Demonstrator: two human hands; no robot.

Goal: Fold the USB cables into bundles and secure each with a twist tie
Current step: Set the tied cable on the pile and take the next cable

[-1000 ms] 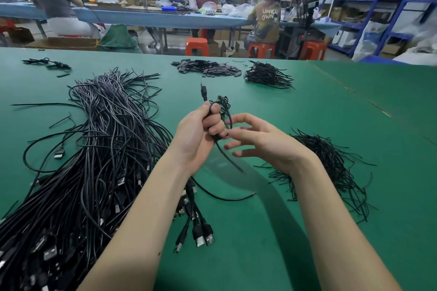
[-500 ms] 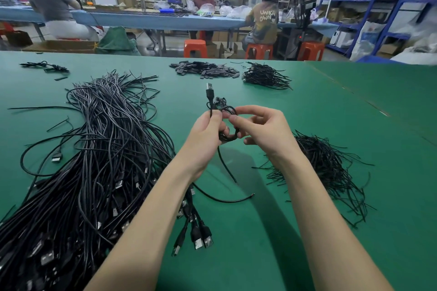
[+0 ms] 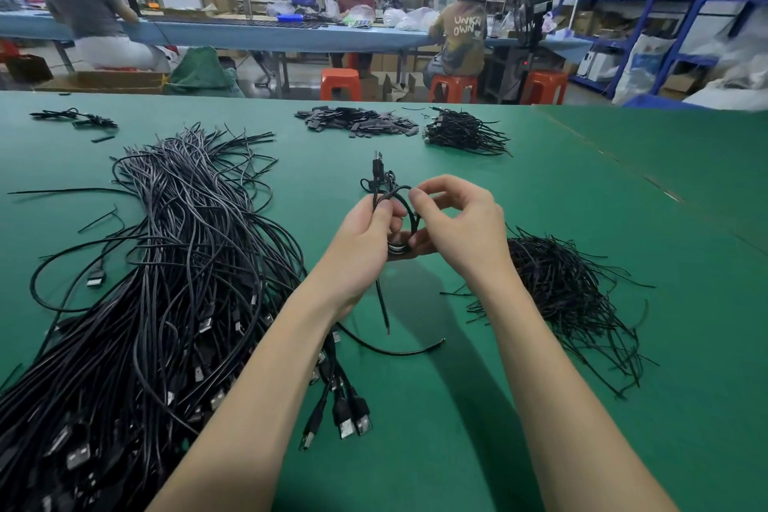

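Both my forearms reach fwd, wrists near together. L hand [image 3: 365, 237] fingers curled, pinching; R hand [image 3: 461, 229] thumb + forefinger curled, pinching too.

cable pile [image 3: 124, 324] cut off lower left

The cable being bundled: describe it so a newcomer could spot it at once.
On the green table, look between the big cable heap and the twist ties. The cable is coiled, held by the left hand and right hand, the only one lifted.
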